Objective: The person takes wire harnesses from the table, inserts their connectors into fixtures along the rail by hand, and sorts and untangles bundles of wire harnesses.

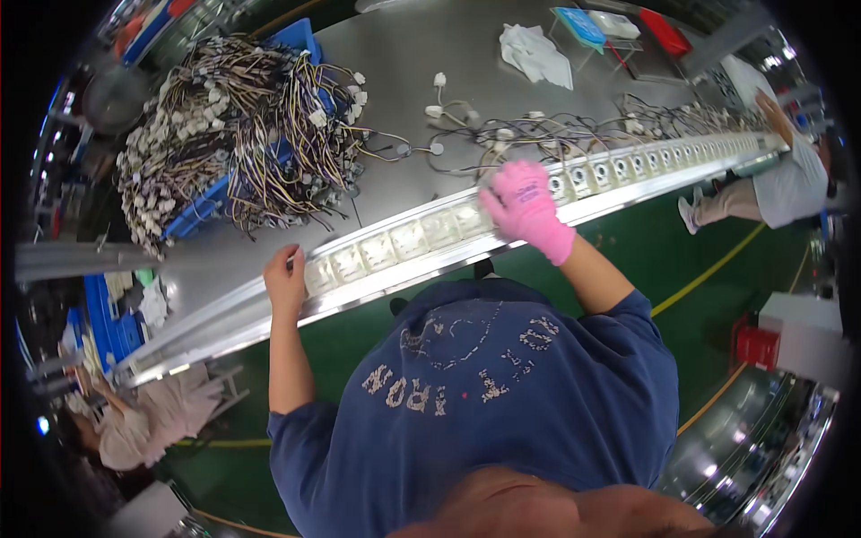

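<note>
A long metal rail (408, 272) crosses in front of me, carrying a row of clear plastic housings (381, 252). At the left end of that row is my bare left hand (285, 278), fingers curled beside the last housing; whether anything is between them is hidden. My right hand (526, 204), in a pink glove, is over the row farther right, fingers bent down among the housings. Whatever those fingers grip is covered by the glove. To its right, housings with dark round centres (601, 174) continue along the rail. Wire harnesses (502, 139) with white connectors lie just beyond the right hand.
A big heap of wire harnesses (242, 125) spills over blue bins (202, 206) at the far left. A white cloth (535, 56) lies on the metal table (395, 81). Co-workers are at the rail's right end (794, 170) and at the lower left (126, 430).
</note>
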Tool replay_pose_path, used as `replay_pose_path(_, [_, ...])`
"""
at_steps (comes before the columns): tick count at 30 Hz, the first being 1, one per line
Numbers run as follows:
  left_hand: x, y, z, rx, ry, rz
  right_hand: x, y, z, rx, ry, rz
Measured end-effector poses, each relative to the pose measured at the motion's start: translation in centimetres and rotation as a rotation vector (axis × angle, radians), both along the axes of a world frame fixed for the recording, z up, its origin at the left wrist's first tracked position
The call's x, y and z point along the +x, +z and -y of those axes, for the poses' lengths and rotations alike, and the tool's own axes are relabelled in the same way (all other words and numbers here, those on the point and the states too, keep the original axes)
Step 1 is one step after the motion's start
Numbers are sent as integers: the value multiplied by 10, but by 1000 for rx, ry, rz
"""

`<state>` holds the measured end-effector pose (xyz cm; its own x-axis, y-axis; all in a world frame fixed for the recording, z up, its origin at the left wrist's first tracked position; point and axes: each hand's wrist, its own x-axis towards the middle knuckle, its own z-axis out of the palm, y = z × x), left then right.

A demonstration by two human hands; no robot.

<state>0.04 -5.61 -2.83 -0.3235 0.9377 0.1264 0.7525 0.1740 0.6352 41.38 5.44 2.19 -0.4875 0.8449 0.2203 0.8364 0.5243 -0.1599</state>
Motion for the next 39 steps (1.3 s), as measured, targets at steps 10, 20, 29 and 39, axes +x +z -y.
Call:
replay_pose_path(10, [103,7,-30,72,-23,-105,159,-3,-122,-331,-402,469])
replay_pose_path(20, [89,2,-41,-55,-52,15,119,29,-141,-193,-78,219])
replay_pose_path(29, [54,34,-168,230,30,-120,-68,-19,-180,-688,442,-158])
replay_pose_path(39, [40,10,-271,71,122,-140,-199,-69,-174,-507,347,-318])
